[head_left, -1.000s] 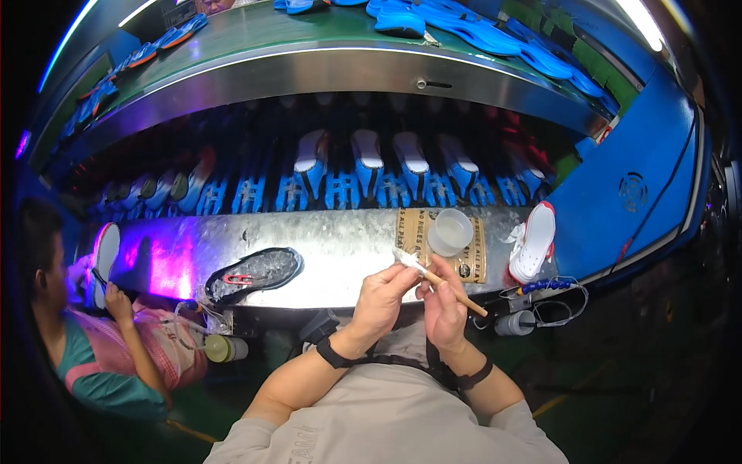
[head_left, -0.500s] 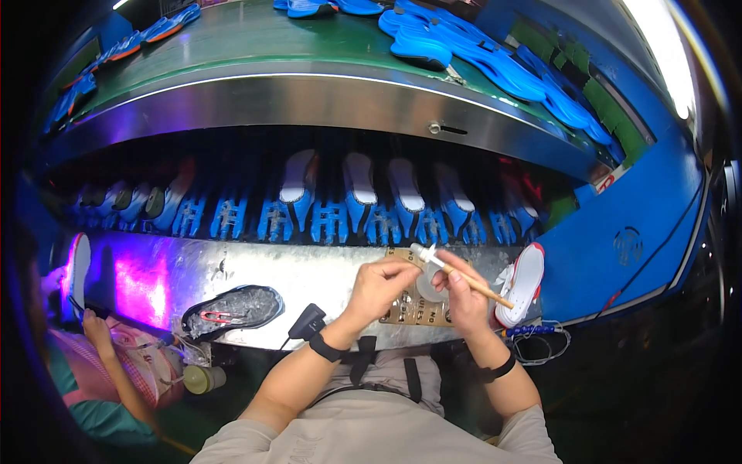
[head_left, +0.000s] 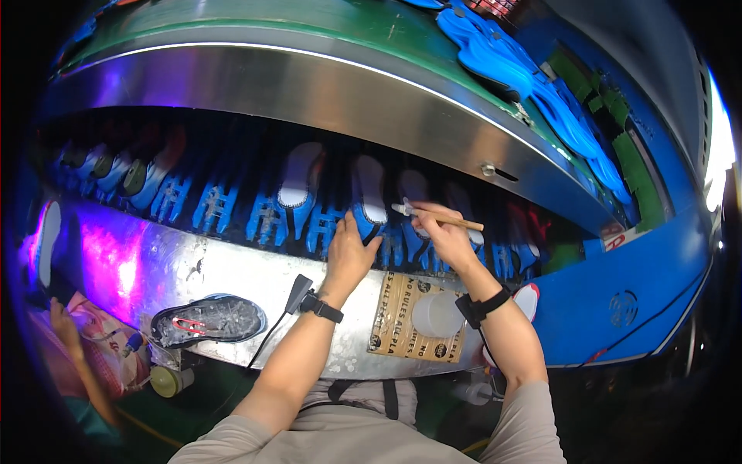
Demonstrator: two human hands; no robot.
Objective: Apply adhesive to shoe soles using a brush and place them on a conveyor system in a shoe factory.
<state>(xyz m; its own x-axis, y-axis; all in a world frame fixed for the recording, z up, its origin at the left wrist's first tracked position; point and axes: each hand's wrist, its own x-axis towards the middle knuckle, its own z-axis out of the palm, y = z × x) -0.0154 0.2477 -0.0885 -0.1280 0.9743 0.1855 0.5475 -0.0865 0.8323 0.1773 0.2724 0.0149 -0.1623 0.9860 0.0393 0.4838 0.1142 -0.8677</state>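
Note:
My left hand (head_left: 352, 251) reaches up to a blue shoe upper (head_left: 369, 185) lying bottom-up in the rack, its pale underside facing me. Fingers and thumb sit around its near end. Between the fingers of my right hand (head_left: 442, 232) is a brush (head_left: 468, 224) with a wooden handle. Its whitish tip points left, just right of that shoe upper and apart from it. A white round tub (head_left: 437, 315) rests on a brown printed cardboard sheet (head_left: 390, 336) below my right hand.
Similar shoe uppers (head_left: 301, 182) stand along the rack among blue forked holders (head_left: 215, 207). A dark shoe (head_left: 209, 319) lies on the metal ledge (head_left: 290, 340). Blue soles (head_left: 533, 85) lie on the green conveyor (head_left: 325, 31) above. At far left, another person's hand (head_left: 66, 323) shows.
Both hands have moved forward from above the ledge to the rack. My left hand has taken hold of a shoe upper; my right has carried the brush beside it. The view has turned right.

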